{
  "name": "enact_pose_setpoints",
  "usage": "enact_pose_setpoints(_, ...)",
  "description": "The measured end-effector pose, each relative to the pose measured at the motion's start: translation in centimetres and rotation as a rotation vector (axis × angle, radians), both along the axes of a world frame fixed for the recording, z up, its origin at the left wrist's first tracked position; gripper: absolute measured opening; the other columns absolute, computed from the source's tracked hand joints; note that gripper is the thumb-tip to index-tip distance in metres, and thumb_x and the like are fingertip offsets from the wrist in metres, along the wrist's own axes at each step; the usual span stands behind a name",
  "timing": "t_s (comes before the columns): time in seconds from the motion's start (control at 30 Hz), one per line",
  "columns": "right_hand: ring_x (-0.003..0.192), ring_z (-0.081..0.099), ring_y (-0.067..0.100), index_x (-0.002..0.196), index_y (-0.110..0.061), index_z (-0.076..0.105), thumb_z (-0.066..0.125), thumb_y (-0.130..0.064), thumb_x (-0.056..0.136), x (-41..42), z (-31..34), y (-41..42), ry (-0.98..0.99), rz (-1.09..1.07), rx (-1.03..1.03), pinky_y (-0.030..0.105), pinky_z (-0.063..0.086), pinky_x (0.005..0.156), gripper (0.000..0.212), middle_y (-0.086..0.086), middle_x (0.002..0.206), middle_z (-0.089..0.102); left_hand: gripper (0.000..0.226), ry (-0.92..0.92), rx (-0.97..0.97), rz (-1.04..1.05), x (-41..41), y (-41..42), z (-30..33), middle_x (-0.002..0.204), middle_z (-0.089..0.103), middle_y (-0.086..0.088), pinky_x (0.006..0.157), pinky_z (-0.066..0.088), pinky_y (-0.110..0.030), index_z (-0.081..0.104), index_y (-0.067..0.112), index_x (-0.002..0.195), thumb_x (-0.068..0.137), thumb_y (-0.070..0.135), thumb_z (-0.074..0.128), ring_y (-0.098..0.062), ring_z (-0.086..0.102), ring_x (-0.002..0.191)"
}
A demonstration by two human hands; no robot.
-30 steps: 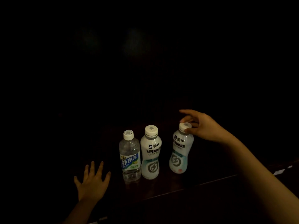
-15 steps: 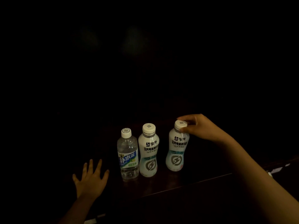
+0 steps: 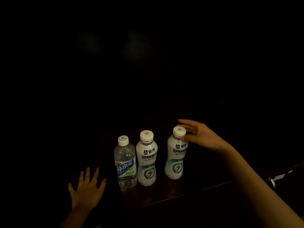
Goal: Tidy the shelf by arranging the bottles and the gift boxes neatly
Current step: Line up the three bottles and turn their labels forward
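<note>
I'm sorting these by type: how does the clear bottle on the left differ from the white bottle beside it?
The clear bottle is see-through with a blue and green label band; the middle white bottle is opaque white with dark print and a lightning emblem. The clear bottle has straighter sides and stands a bit shorter; the white one is waisted. Both stand upright on the shelf, with white caps, close together, no hand on either.

You see a clear bottle (image 3: 125,163) with a blue, white and green label and white cap. Right of it stand two white bottles (image 3: 146,159) (image 3: 175,155), each with black lettering, a grey lightning emblem and a pale teal band.
</note>
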State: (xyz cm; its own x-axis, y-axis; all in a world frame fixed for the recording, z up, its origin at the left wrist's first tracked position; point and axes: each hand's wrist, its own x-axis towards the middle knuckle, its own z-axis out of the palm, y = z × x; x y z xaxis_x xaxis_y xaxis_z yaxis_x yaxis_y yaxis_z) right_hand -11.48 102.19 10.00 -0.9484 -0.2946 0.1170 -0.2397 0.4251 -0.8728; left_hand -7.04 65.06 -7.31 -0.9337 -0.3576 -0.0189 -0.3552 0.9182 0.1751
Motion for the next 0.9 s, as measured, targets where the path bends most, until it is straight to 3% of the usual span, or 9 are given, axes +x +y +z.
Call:
enact_pose_setpoints(0.1,0.122,0.045,0.009,0.140,-0.029,0.030,0.079,-0.016,0.067,0.8,-3.6,1.2,-0.069,-0.068,-0.098,0.033,0.043,0.101,0.088,-0.009,0.133,0.046,0.062,0.009,0.009,-0.008,-0.1,-0.2,-0.3,0.160,-0.007,0.002,0.116,0.001,-0.056,-0.001,0.038,0.145,0.090,0.060,0.020,-0.018,-0.008,0.146)
enact_pose_setpoints(0.2,0.121,0.050,0.015,0.132,-0.029,0.040,0.081,-0.021,0.061,1.6,-7.4,1.7,-0.157,-0.068,-0.084,0.039,0.045,0.101,0.082,-0.005,0.133,0.050,0.062,0.005,0.022,-0.024,-0.2,-0.5,-0.5,0.160,-0.006,0.002,0.115,0.000,-0.057,0.000,0.039,0.145,0.090,0.060,0.021,-0.018,-0.008,0.146)
enact_pose_setpoints(0.27,0.117,0.055,0.015,0.120,-0.031,0.048,0.079,-0.016,0.066,1.6,-9.1,1.5,-0.178,-0.038,-0.078,0.037,0.049,0.096,0.064,-0.003,0.129,0.056,0.063,0.007,0.024,-0.025,-0.3,-0.7,-0.7,0.160,-0.006,0.002,0.115,0.000,-0.057,0.001,0.039,0.145,0.090,0.061,0.021,-0.017,-0.007,0.146)
enact_pose_setpoints(0.37,0.109,0.060,0.009,0.115,-0.028,0.053,0.077,-0.011,0.069,1.3,-10.8,0.5,-0.172,-0.020,-0.092,0.027,0.054,0.085,0.054,-0.001,0.124,0.060,0.063,0.013,0.020,-0.029,-0.4,-0.9,-1.0,0.160,-0.006,0.002,0.115,0.000,-0.057,0.000,0.040,0.145,0.090,0.060,0.022,-0.017,-0.008,0.146)
enact_pose_setpoints(0.47,0.108,0.060,0.012,0.111,-0.031,0.053,0.077,-0.010,0.069,1.0,-11.8,-0.3,-0.133,-0.096,-0.125,0.029,0.055,0.082,0.053,-0.003,0.120,0.060,0.063,0.004,0.017,-0.035,-0.6,-1.0,-1.1,0.159,-0.007,0.002,0.115,-0.001,-0.057,-0.001,0.040,0.145,0.090,0.061,0.021,-0.017,-0.009,0.146)
enact_pose_setpoints(0.63,0.110,0.058,0.011,0.112,-0.037,0.051,0.077,-0.013,0.068,0.7,-12.3,-1.3,-0.098,-0.066,-0.080,0.035,0.053,0.091,0.057,-0.007,0.121,0.060,0.062,0.004,0.012,-0.035,-0.7,-1.1,-1.4,0.159,-0.008,0.002,0.115,-0.001,-0.057,-0.002,0.040,0.144,0.090,0.061,0.020,-0.017,-0.010,0.146)
enact_pose_setpoints(0.9,0.099,0.059,0.000,0.101,-0.050,0.051,0.081,-0.022,0.063,0.9,-12.9,-3.2,-0.056,-0.097,-0.065,0.012,0.052,0.068,0.056,-0.018,0.109,0.062,0.063,0.010,0.020,-0.039,-0.6,-1.1,-1.3,0.159,-0.009,0.002,0.114,-0.003,-0.057,-0.001,0.040,0.145,0.090,0.061,0.021,-0.017,-0.010,0.146)
